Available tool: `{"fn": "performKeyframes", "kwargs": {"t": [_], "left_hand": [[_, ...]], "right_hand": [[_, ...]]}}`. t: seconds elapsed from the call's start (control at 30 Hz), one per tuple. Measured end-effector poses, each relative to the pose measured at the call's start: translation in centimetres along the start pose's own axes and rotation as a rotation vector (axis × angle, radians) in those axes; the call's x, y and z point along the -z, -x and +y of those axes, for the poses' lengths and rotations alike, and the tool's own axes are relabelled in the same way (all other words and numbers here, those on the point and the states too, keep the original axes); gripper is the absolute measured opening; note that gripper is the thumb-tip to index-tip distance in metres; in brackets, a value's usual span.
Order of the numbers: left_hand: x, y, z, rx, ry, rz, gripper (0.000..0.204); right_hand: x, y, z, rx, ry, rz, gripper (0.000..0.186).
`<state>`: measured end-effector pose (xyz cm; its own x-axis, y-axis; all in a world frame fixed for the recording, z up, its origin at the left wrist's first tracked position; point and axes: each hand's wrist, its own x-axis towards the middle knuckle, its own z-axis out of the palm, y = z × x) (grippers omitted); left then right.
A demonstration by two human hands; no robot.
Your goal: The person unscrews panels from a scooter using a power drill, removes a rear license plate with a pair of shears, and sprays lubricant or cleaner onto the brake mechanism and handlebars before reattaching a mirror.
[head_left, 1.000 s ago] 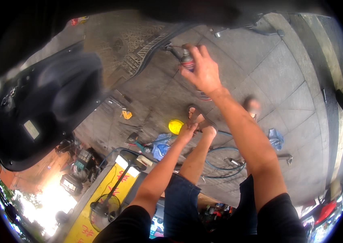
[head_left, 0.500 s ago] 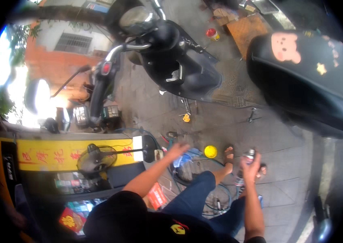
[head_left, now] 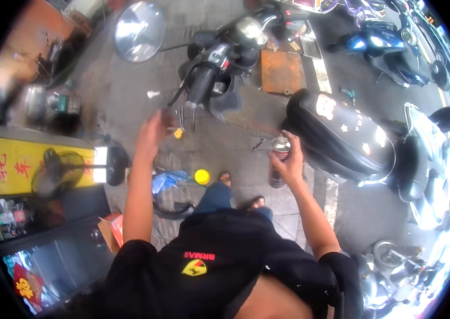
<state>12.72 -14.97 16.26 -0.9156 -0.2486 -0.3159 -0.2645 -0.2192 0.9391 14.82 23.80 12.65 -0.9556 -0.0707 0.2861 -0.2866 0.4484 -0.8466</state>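
My right hand (head_left: 292, 166) is wrapped round an upright spray can (head_left: 276, 178) with a silvery top and a dark, printed body. The can is held in front of me, left of the black scooter seat (head_left: 336, 135) with cartoon stickers. My left hand (head_left: 152, 130) is raised at the end of a stretched-out arm, and its fingers are smeared by motion. Nearest to it in the picture are the scooter's handlebar grip (head_left: 200, 87) and a small yellow object (head_left: 178, 133) beside some long metal tools on the ground.
Near my feet are a round yellow tub or lid (head_left: 202, 176) and blue cloth or plastic (head_left: 169, 182). A standing fan (head_left: 57, 173) and an orange-red box (head_left: 112, 229) are at left. An orange-brown board (head_left: 281, 72) lies beyond; a blue scooter (head_left: 387, 48) and other scooters stand at right.
The view has turned, and more of the road at right shows. I am more upright, with both arms raised and spread farther apart. The spray can has stayed in my right hand.
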Motion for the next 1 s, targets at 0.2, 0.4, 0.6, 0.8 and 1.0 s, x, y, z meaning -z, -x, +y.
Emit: {"fn": "performKeyframes", "kwargs": {"t": [0.2,0.4,0.6,0.8,1.0], "left_hand": [[-1.2,-3.5,3.7,-0.415,-0.547,0.05,0.053],[-8.2,0.6,7.5,-0.46,-1.212,-0.067,0.082],[-7.8,-0.8,5.4,-0.398,-1.255,-0.002,0.084],[-3.1,-5.3,3.8,-0.254,-0.552,-0.253,0.083],[-2.8,-12.8,0.8,0.427,0.51,-1.187,0.063]], "right_hand": [[2.9,0.4,-3.1,-0.078,0.157,0.028,0.06],[2.7,-8.7,-12.6,0.547,0.191,-0.027,0.061],[-3.4,-14.1,-17.3,0.567,0.367,-0.241,0.056],[-6.5,-15.9,-20.0,0.595,0.691,-0.446,0.056],[-9.0,-16.2,-23.3,0.462,0.976,-0.542,0.053]]}}
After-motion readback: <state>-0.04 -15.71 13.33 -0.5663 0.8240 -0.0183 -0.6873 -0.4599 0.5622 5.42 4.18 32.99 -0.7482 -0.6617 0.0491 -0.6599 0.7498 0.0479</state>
